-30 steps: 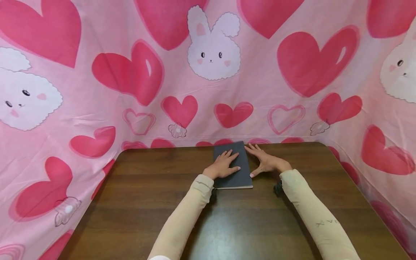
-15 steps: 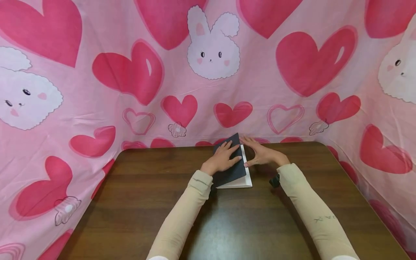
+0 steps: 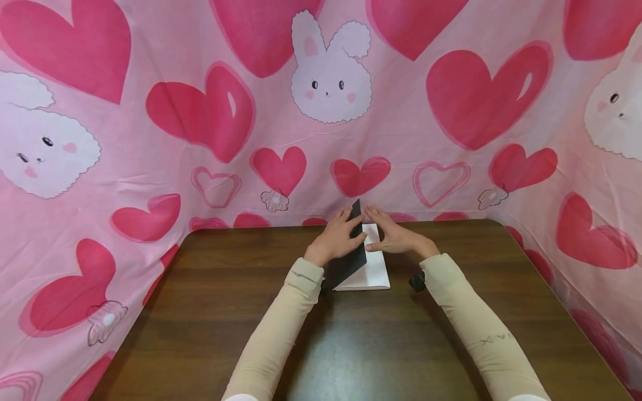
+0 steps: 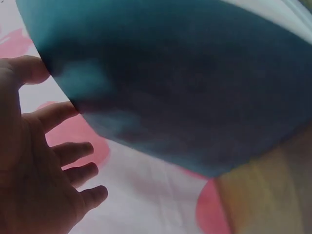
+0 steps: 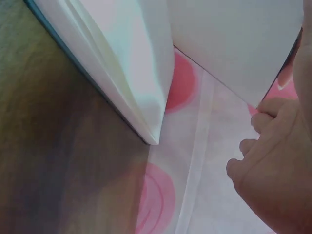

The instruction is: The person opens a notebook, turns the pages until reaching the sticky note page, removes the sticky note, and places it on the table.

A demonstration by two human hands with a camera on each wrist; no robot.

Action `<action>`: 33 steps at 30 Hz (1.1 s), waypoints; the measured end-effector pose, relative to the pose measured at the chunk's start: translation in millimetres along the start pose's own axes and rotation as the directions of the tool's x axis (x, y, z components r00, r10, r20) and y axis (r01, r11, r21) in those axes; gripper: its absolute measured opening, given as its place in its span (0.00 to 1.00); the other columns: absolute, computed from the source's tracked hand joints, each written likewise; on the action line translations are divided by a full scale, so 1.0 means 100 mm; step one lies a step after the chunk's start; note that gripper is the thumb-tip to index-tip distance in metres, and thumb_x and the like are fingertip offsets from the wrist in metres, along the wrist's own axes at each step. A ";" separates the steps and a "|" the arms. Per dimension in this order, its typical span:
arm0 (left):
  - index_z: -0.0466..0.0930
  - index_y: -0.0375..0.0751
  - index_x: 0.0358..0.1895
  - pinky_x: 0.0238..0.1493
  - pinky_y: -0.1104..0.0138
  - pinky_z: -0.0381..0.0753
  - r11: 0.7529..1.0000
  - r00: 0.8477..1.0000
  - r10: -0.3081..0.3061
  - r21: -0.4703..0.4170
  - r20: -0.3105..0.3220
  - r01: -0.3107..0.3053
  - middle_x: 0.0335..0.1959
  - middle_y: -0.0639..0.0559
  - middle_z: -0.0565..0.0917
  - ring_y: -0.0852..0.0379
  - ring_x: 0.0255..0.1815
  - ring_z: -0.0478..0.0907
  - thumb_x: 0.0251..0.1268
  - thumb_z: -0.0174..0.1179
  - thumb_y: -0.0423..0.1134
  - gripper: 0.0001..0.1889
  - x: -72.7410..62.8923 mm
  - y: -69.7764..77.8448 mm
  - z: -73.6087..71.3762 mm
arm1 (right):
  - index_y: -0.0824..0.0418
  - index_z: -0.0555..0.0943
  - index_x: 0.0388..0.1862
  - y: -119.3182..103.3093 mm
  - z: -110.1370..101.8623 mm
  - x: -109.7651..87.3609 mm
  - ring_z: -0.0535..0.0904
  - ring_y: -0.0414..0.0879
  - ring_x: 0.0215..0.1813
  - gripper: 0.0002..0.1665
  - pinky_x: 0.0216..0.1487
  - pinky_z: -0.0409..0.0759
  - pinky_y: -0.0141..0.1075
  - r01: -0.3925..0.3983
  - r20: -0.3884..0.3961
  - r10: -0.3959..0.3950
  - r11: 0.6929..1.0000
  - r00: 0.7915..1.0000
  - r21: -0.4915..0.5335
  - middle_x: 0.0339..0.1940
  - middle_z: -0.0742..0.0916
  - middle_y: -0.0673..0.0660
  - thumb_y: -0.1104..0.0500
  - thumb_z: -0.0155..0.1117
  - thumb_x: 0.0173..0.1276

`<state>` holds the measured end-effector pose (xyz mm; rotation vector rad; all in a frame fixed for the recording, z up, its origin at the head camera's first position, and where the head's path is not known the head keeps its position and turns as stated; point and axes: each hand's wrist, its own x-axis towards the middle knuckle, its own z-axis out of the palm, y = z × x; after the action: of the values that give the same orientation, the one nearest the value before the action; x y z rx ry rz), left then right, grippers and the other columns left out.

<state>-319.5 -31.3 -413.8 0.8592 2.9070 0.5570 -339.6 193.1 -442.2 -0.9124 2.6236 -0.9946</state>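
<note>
A notebook (image 3: 377, 273) with a dark grey cover lies near the table's back edge. Its cover (image 3: 351, 262) stands raised at a slant, and white pages show below it. My left hand (image 3: 335, 238) is at the cover's outer side, thumb and forefinger touching its free edge in the left wrist view. From the right, my right hand (image 3: 398, 238) reaches the same edge with thumb and fingers spread apart. Seen from the right wrist, its fingertips (image 5: 263, 120) meet the corner of the pale inner side of the cover (image 5: 239, 44).
The brown wooden table (image 3: 225, 312) has rounded back corners. A pink cloth (image 3: 225, 128) with hearts and rabbit faces hangs behind it and along both sides. Dark wrist cameras sit under the cream sleeves (image 3: 481, 323).
The notebook's cover has gone from lying flat to standing raised, tilting left and baring white pages. My right hand has moved left along with its edge; my left hand has shifted slightly left.
</note>
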 end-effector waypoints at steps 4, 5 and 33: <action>0.61 0.52 0.80 0.80 0.44 0.46 0.992 1.000 -0.011 0.125 -0.025 0.014 0.83 0.42 0.52 0.39 0.84 0.45 0.75 0.48 0.59 0.34 -0.06 -0.02 -0.10 | 0.64 0.39 0.84 0.01 0.07 -0.01 0.32 0.67 0.83 0.72 0.77 0.38 0.68 -0.039 0.015 0.040 0.998 0.999 -0.051 0.85 0.43 0.66 0.39 0.75 0.60; 0.62 0.52 0.80 0.80 0.43 0.46 0.987 0.999 -0.013 0.157 -0.031 0.018 0.83 0.43 0.52 0.39 0.84 0.44 0.75 0.47 0.59 0.34 -0.07 -0.03 -0.13 | 0.65 0.39 0.84 0.02 0.09 -0.02 0.32 0.68 0.83 0.72 0.77 0.37 0.68 -0.055 0.025 0.057 0.996 0.998 -0.069 0.85 0.43 0.67 0.38 0.75 0.60; 0.71 0.45 0.74 0.79 0.39 0.44 0.958 0.987 -0.134 0.244 -0.089 0.152 0.83 0.41 0.54 0.39 0.83 0.47 0.69 0.56 0.52 0.32 -0.74 -0.92 -0.51 | 0.69 0.37 0.83 0.25 0.37 -0.11 0.29 0.71 0.82 0.79 0.76 0.35 0.69 -0.141 0.235 0.180 0.975 0.955 -0.174 0.84 0.40 0.69 0.33 0.77 0.55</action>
<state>-312.3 -159.5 -402.4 0.6539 3.1195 0.2169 -329.0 194.7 -486.5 -0.7813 2.5368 -0.5998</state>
